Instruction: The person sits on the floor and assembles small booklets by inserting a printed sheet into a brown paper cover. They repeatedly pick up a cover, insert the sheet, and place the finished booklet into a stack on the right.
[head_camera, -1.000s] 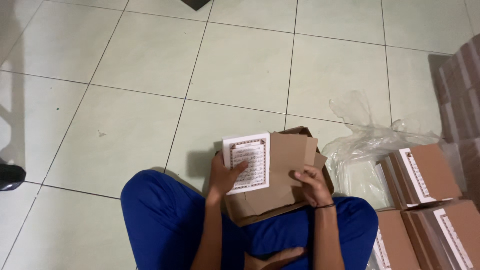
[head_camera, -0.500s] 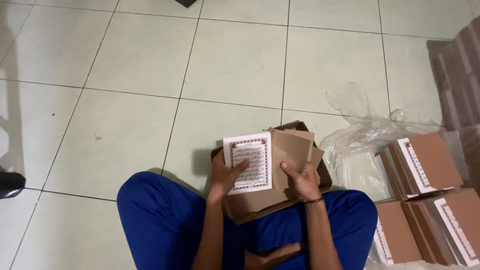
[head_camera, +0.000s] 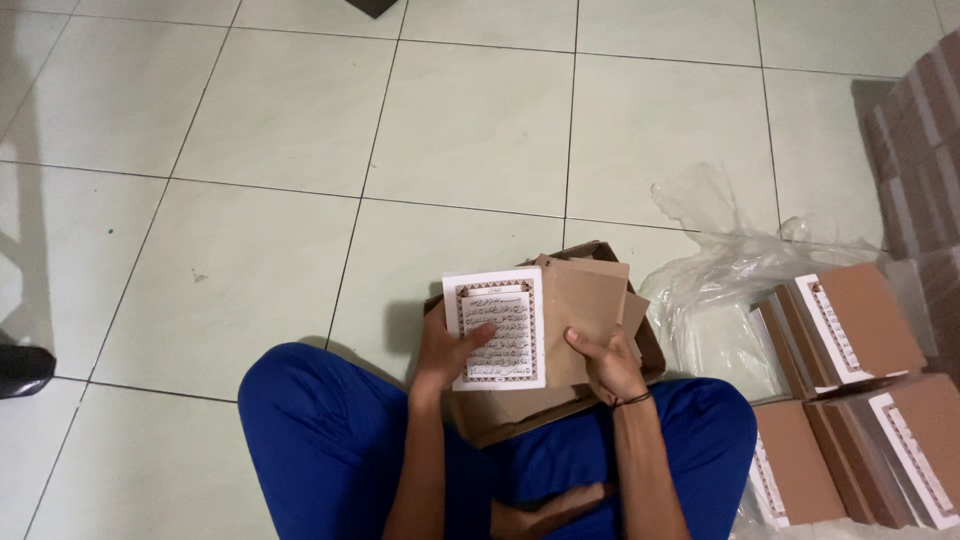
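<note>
While both hands (head_camera: 450, 345) (head_camera: 605, 360) grip brown cards (head_camera: 585, 305), open tiled floor (head_camera: 470, 130) ahead.

The floor (head_camera: 470, 130) is laid with pale greenish square tiles set off by dark grout lines. On it, to the right, lies a crumpled clear plastic sheet (head_camera: 730, 270), and just beside that stand stacks of brown-covered booklets (head_camera: 850, 320) with white printed pages. A taller brown stack (head_camera: 925, 150) rises at the right edge. A dark object (head_camera: 22, 368) sits at the left edge.
</note>
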